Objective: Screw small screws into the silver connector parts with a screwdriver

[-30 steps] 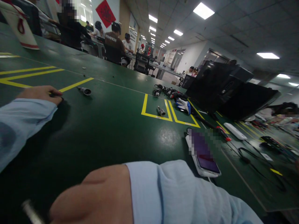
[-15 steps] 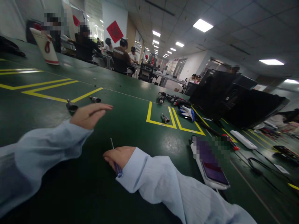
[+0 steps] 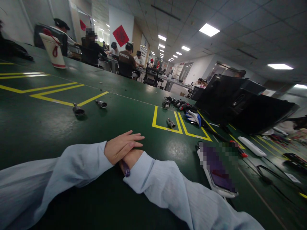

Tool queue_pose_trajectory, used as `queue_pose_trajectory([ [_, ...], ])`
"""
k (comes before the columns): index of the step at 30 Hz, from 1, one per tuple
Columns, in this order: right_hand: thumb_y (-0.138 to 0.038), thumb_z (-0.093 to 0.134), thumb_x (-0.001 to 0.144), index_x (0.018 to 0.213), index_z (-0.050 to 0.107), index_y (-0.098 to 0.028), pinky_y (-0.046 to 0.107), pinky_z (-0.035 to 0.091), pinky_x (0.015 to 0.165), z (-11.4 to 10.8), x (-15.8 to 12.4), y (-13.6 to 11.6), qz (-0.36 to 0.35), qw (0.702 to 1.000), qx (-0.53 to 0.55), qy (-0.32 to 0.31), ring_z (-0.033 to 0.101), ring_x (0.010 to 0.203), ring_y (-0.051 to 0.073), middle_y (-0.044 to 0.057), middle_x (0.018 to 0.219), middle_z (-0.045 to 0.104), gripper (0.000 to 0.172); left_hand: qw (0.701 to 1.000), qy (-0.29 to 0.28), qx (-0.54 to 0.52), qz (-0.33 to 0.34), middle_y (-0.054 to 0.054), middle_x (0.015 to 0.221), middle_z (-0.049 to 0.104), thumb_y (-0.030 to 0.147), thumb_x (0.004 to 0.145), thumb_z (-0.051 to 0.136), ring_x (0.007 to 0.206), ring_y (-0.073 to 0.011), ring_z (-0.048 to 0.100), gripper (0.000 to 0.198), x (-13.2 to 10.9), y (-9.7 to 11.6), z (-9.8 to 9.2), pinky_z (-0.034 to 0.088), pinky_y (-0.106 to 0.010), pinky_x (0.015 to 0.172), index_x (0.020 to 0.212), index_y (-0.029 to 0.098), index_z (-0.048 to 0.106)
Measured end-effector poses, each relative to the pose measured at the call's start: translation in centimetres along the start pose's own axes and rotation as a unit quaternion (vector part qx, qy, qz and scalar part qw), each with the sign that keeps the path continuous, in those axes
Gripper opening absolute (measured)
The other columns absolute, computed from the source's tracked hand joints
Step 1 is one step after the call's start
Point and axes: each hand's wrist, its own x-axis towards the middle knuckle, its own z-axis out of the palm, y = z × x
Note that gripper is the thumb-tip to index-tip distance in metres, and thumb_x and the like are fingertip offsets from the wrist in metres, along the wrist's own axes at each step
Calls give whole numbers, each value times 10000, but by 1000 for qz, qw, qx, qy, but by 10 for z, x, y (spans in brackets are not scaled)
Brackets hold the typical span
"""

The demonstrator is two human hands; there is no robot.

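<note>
My left hand [image 3: 121,145] lies across the top of my right hand, its fingers stretched out and slightly apart. Below it, my right hand [image 3: 134,157] is closed around a screwdriver [image 3: 126,169] with a clear purple handle. The handle's end pokes out under my right wrist, while the shaft is hidden by my left hand. Up and to the left, two dark metal sockets [image 3: 78,110] lie on the green table [image 3: 96,198]. Another metal socket [image 3: 171,123] rests inside a yellow tape outline to the right.
A phone [image 3: 219,172] lies on a white block right of my right sleeve. Beyond are a blue-white glove [image 3: 193,117], black cabled tools [image 3: 176,102], a white bar-shaped device [image 3: 251,146] and dark monitors [image 3: 240,99]. A paper cup [image 3: 54,52] stands far left. People sit at tables behind.
My left hand has come down and right, from near the two sockets onto my right hand. It now covers the screwdriver's shaft. My right hand has barely moved.
</note>
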Motion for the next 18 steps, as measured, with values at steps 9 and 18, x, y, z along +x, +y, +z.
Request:
queue_pose_trajectory([
  [9, -215, 501, 816, 1158, 489, -175, 256, 460, 781, -26, -25, 0, -121, 991, -8, -53, 610, 876, 167, 30, 958, 641, 344, 928, 198, 269, -163, -47, 1120, 608, 155, 771, 346, 1179, -163, 438, 382, 3, -98, -124, 253, -312, 1051, 1121, 104, 491],
  [18, -221, 522, 801, 1107, 547, -167, 277, 461, 777, -26, -23, -3, -111, 993, 12, -43, 610, 861, 170, 49, 927, 652, 312, 939, 79, 223, -251, -44, 886, 592, 188, 556, 420, 1074, -332, 494, 360, -20, -163, -162, 290, -481, 975, 855, 165, 618],
])
